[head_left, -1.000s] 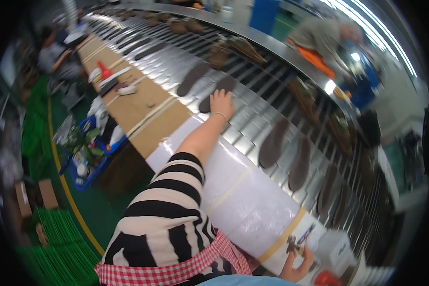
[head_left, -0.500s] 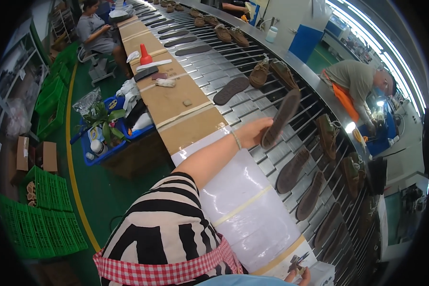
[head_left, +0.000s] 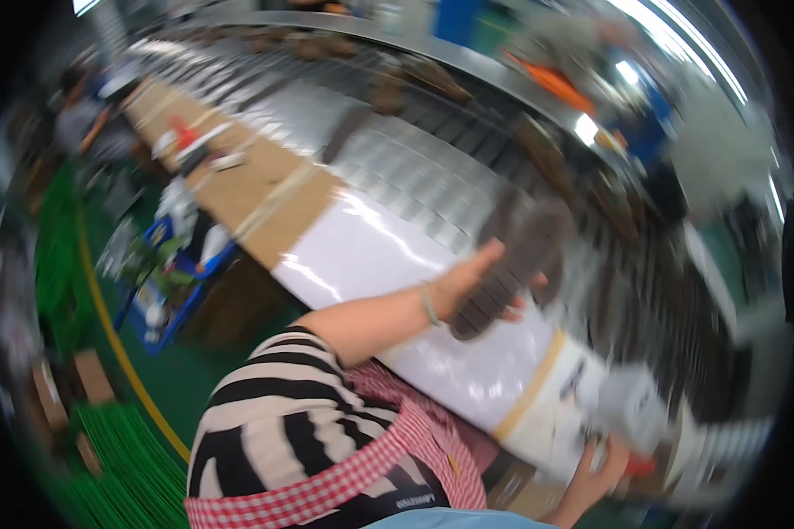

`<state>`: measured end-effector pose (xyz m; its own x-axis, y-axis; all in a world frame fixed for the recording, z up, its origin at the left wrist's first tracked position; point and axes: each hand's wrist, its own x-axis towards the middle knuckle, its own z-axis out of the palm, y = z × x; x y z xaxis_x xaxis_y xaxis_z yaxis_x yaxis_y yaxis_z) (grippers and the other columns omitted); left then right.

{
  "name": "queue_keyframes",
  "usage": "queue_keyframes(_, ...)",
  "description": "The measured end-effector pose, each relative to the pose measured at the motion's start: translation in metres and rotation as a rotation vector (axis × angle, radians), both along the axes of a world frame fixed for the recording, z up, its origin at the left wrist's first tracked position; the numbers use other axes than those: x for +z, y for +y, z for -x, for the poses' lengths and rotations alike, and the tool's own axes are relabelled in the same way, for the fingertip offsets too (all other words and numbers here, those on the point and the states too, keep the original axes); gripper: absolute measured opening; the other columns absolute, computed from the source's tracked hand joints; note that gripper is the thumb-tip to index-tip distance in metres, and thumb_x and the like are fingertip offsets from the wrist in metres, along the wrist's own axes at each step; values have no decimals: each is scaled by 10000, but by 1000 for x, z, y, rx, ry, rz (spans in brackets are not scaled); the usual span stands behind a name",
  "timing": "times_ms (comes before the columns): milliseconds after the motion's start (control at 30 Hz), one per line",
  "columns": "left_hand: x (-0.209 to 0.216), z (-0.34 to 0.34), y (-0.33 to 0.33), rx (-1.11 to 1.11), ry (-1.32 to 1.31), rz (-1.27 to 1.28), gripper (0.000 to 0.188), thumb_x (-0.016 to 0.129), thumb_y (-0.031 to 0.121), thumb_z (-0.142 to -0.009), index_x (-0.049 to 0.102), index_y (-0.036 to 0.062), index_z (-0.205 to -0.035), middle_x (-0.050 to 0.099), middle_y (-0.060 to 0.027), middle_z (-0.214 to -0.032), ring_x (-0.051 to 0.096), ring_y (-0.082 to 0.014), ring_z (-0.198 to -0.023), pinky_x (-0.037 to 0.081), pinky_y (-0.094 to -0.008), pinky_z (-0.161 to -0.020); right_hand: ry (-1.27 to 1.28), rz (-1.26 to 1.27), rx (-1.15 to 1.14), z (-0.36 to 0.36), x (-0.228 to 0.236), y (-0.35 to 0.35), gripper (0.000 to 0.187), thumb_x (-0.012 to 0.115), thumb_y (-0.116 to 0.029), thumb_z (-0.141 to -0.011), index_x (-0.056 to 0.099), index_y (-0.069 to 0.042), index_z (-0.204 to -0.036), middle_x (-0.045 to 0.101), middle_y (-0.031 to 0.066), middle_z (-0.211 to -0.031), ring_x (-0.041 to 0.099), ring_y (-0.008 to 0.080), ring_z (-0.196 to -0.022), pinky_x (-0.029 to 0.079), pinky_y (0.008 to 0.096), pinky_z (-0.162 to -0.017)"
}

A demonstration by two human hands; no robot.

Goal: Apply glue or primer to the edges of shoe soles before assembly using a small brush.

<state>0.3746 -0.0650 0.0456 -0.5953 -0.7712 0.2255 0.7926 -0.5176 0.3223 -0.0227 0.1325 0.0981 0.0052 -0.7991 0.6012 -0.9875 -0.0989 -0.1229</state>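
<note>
My left hand (head_left: 461,286) is closed around a dark brown shoe sole (head_left: 520,264) with grooves across its underside, held raised and tilted over the edge of the white-covered bench (head_left: 362,251). Behind it, on the slatted metal conveyor (head_left: 415,163), lies another dark sole (head_left: 344,132); more soles there are smeared by motion. Down at the lower right, my right hand (head_left: 598,476) has its fingers bent together around something small and blurred that I cannot make out. A whitish round container (head_left: 631,406) stands just beyond that hand, with a red object (head_left: 641,465) beside it.
Brown shoes (head_left: 545,154) sit along the conveyor's far side. A person in an orange apron (head_left: 551,79) works across it; another sits at the far left. Left of the bench are a blue bin (head_left: 172,300) with a plant and green crates (head_left: 137,450). A red cone-shaped thing (head_left: 183,132) stands on cardboard.
The view has swung to the right. My left hand has brought the sole off the conveyor area, nearer to me. My right hand has come further into view.
</note>
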Motion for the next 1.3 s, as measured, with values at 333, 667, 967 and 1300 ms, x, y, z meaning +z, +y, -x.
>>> queue_keyframes(333,-8,26,44,-238,7,-201,642,280,517,-1061,344,103,-1548,395,-165,-1559,591,-433,-1213,473,-638,-1020,72,-20,-257,33,-5,-18,382,788,-110,-758,687,-52,-1121,689,116,-1086,575,346,-1149,423,472,-1002)
queue_keyframes(667,-36,17,60,-294,62,-369,610,370,521,-1045,493,67,-1433,566,-151,-1409,620,-468,-1156,498,-681,-963,167,-164,-83,44,-31,-39,260,765,-84,-765,698,-16,-1008,688,180,-1038,590,395,-1089,430,490,-989)
queue_keyframes(967,-35,22,61,-350,67,-301,557,347,507,-1069,547,107,-1401,644,-106,-1291,637,-379,-1153,496,-596,-1004,140,-173,-186,66,-40,-23,393,769,-49,-733,664,14,-1106,663,192,-1054,591,391,-1046,453,467,-933)
queue_keyframes(1300,-38,17,60,-303,41,-348,541,347,510,-1069,524,145,-1427,594,-78,-1379,628,-373,-1155,505,-588,-1001,40,-207,-364,42,-28,-19,406,762,-74,-767,654,25,-1146,678,195,-1044,622,379,-1006,473,432,-924)
